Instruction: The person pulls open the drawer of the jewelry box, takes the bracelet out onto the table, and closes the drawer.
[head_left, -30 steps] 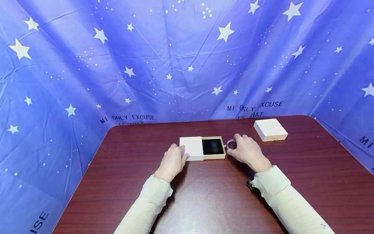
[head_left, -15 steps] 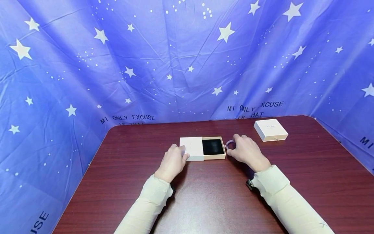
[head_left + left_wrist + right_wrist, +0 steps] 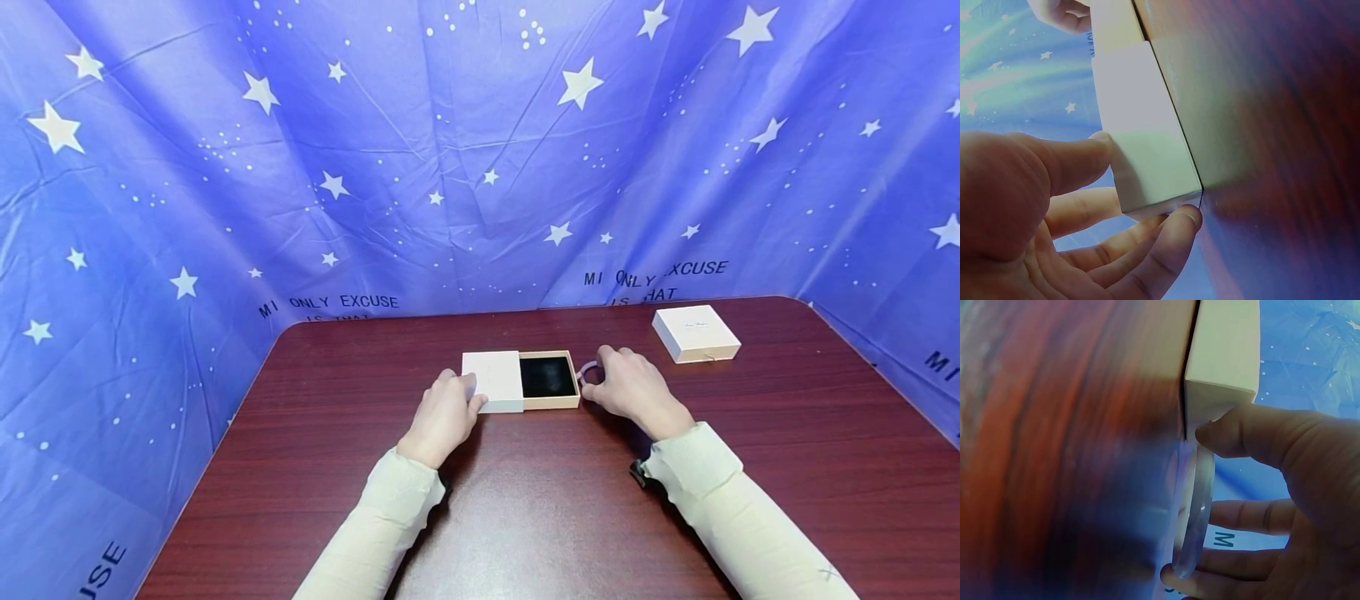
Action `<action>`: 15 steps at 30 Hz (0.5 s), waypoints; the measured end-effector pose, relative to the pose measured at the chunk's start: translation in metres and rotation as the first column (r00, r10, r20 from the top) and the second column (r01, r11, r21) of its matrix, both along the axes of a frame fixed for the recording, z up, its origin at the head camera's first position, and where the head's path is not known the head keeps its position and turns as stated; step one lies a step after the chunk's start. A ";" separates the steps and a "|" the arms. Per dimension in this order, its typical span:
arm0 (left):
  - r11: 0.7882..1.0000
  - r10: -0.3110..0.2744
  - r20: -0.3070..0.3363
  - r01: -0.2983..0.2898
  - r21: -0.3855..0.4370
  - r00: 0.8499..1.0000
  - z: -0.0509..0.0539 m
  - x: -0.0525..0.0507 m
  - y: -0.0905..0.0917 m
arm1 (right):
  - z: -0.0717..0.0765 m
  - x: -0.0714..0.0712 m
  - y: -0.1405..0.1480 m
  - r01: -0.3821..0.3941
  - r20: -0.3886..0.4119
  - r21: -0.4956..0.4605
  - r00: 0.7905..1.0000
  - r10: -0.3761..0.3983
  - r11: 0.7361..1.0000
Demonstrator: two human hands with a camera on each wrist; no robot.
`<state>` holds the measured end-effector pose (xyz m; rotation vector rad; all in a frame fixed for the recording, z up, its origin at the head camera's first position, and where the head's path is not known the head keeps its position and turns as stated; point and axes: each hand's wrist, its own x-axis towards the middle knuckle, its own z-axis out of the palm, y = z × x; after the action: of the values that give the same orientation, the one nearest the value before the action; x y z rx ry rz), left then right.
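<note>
A white sliding gift box (image 3: pixel 497 375) lies on the table, its cream drawer (image 3: pixel 555 403) pulled partway out to the right. Black lining (image 3: pixel 546 377) shows inside the drawer. My left hand (image 3: pixel 441 414) grips the sleeve's left end; in the left wrist view the thumb presses one face while fingertips (image 3: pixel 1186 220) wrap the end. Beside the drawer's right end, my right hand (image 3: pixel 630 385) holds a pale translucent bangle (image 3: pixel 1200 506) between thumb and fingers. The thumb (image 3: pixel 1222 434) lies close to the drawer's end; whether it touches the drawer I cannot tell.
A second white box (image 3: pixel 694 333), closed, sits at the table's back right with a small pull tab on its front. Dark red wood makes up the tabletop (image 3: pixel 540 500). A blue star-printed curtain (image 3: pixel 450 250) hangs behind and along both sides.
</note>
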<state>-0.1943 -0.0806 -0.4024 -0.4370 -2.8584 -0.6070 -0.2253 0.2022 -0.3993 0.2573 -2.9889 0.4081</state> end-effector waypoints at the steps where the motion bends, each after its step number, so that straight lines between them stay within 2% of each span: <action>1: 1.000 -0.001 -0.001 0.001 -0.001 1.000 0.000 0.000 0.000 | 0.000 0.000 0.000 -0.001 0.003 0.000 1.000 0.001 1.000; 15: 1.000 -0.003 -0.005 0.003 -0.009 1.000 0.000 0.000 0.000 | 0.001 -0.002 0.000 -0.014 0.044 0.012 0.999 0.014 1.000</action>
<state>-0.1947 -0.0810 -0.4025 -0.4443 -2.8568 -0.5930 -0.2276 0.2024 -0.3982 0.2740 -3.0353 0.4022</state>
